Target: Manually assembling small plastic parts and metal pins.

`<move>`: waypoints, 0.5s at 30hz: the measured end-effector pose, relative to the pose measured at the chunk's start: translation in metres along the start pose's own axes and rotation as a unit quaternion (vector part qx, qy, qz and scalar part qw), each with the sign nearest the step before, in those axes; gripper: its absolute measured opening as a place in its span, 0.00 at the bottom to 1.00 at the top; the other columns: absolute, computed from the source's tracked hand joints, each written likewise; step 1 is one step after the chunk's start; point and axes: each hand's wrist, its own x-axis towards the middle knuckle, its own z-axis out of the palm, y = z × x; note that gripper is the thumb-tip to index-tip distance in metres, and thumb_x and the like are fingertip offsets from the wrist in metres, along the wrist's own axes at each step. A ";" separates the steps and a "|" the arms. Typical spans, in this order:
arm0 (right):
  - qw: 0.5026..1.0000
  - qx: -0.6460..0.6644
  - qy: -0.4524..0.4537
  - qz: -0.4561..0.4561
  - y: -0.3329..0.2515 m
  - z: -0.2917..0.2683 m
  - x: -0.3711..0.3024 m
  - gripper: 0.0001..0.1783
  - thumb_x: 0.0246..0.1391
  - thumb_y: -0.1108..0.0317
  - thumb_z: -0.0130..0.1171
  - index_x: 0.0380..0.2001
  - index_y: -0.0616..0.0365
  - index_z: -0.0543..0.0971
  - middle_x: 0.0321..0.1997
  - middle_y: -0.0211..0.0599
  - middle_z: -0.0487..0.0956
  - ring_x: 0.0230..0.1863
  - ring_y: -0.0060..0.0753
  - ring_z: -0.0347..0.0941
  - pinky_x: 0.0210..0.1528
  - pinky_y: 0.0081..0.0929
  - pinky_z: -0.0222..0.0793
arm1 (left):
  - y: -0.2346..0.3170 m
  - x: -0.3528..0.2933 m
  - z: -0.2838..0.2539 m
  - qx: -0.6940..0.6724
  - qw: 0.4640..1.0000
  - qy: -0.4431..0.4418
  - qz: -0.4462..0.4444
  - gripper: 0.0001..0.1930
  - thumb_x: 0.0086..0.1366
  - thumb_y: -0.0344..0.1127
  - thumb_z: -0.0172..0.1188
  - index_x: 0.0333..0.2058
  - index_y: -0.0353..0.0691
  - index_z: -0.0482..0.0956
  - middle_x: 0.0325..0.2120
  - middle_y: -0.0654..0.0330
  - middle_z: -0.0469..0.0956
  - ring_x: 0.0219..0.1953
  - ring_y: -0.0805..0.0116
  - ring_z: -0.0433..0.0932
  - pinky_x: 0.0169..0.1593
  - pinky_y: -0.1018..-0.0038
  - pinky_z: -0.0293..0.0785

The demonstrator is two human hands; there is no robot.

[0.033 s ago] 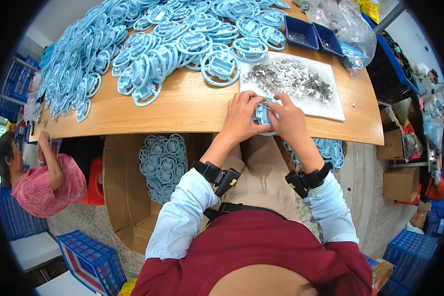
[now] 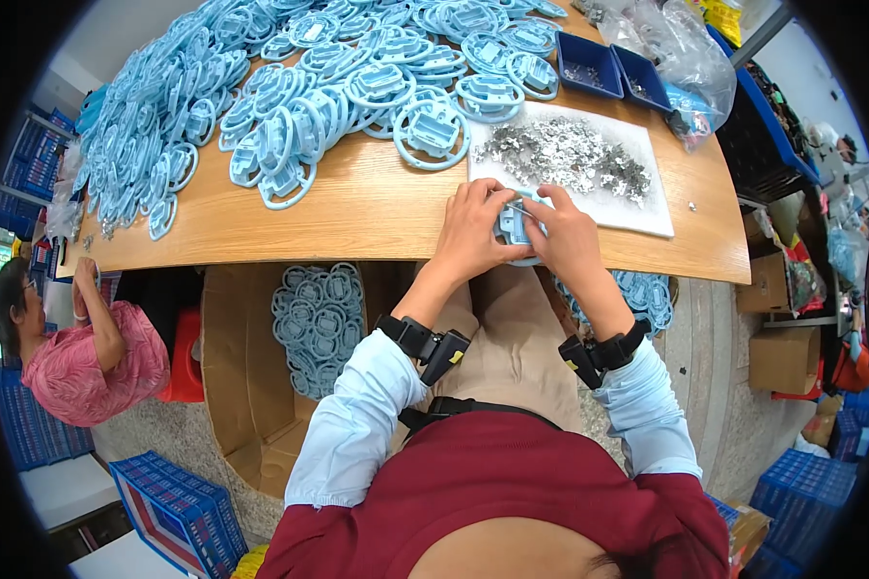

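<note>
At the table's near edge, my left hand [image 2: 471, 224] grips a light blue plastic part [image 2: 514, 228], ring-shaped like a toy steering wheel with a moulded centre. Its fingers wrap over the far left side, with the thumb along the near side. My right hand [image 2: 570, 234] closes on the right of the same part, thumb and forefinger bent over its face. A thin, shiny sliver shows between the fingertips, too small to name. Just beyond my hands, small silver metal pieces [image 2: 565, 150] lie heaped on a white foam sheet [image 2: 647, 220].
A large pile of matching blue parts [image 2: 309, 116] covers the table's [image 2: 357, 227] far left. Two dark blue trays [image 2: 589, 82] and clear plastic bags [image 2: 690, 58] stand far right. Below is a cardboard box [image 2: 237, 386] holding more parts. Another person [image 2: 97, 357] sits left.
</note>
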 end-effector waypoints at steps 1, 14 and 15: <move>1.000 -0.005 0.017 -0.003 0.000 0.001 -0.002 0.08 0.42 0.71 0.58 0.31 0.53 0.78 0.41 0.38 0.73 0.26 0.42 0.75 0.28 0.33 0.72 | 0.000 0.000 0.000 0.005 1.000 -0.001 0.000 0.33 0.35 0.45 0.71 0.42 0.40 0.73 0.43 0.57 0.67 0.46 0.55 0.65 0.49 0.64 0.62; 0.959 0.213 0.027 0.187 0.009 -0.002 0.004 0.18 0.39 0.65 0.59 0.38 0.55 0.80 0.35 0.42 0.76 0.32 0.44 0.74 0.36 0.32 0.69 | 0.000 -0.001 -0.001 -0.010 1.000 0.005 0.011 0.34 0.35 0.47 0.72 0.42 0.39 0.73 0.44 0.56 0.67 0.47 0.56 0.65 0.50 0.63 0.61; 0.966 0.188 0.021 0.178 0.006 -0.003 0.007 0.18 0.39 0.65 0.58 0.38 0.56 0.80 0.34 0.42 0.76 0.32 0.44 0.74 0.36 0.32 0.69 | -0.001 -0.001 -0.001 -0.010 1.000 0.004 0.011 0.34 0.35 0.47 0.72 0.42 0.39 0.73 0.44 0.56 0.67 0.47 0.56 0.65 0.50 0.63 0.61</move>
